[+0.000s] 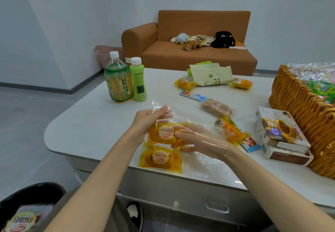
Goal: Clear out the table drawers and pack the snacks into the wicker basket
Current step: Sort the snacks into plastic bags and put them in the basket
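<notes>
Both hands work a clear bag (183, 121) above the near edge of the table (87, 123). Left hand (150, 121) pinches the bag's open mouth, fingers closed on the film. Right hand (197, 139) is inside the bag, seen through the plastic, fingers curled narrow on a yellow cake (165, 134); exact contact is blurred by the film. Second cake (161, 157) lies just below, at the table edge, looks still inside the bag but can't tell for sure. Basket (297, 105) sits far right on the table, already holding a foil pack and green packs, well apart from the hands. Loose snacks between: cookie box (279, 135) against the basket, cracker pack (216, 107), orange pack (230, 130), two blue bars, two more cakes by a pale green pouch (210, 76). Two bottles (126, 79) stand at the left. Judged step: emptying cakes from the bag before packing. Risks: second cake sits at the very edge, so a tug on the film could drag it off onto the lap or floor; the slick wrapper could slip from a narrow grip; the bag could tear at the pinched mouth; carrying across to the basket may knock the box or the orange pack. A drawer front shows below the table, shut.
</notes>
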